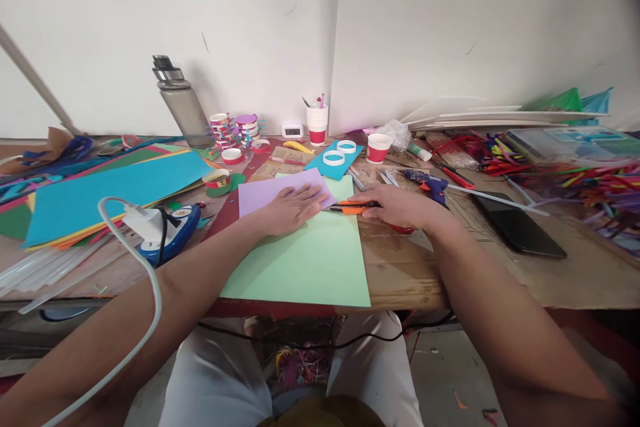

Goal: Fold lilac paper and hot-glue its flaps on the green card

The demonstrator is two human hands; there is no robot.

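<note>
My left hand (295,207) lies flat, fingers stretched, on a sheet of purple paper (257,195). Beneath that is a larger light green sheet (305,267), reaching to the table's front edge. In my right hand (393,205) is an orange-and-black utility knife (353,207). It points left, and its tip is by the right edge of the purple sheet, close to my left fingers; whether it touches the paper I cannot tell. Something red shows partly under my right hand, and grey pointed blades (389,177) lie just behind it.
Behind the sheets are blue paper with white rings (334,158), a red-and-white paper cup (379,147) and stacked cups (317,123). A glue gun (434,187) and phone (520,223) lie right. Left are coloured sheets (115,190), a power strip (173,233) and a bottle (185,107).
</note>
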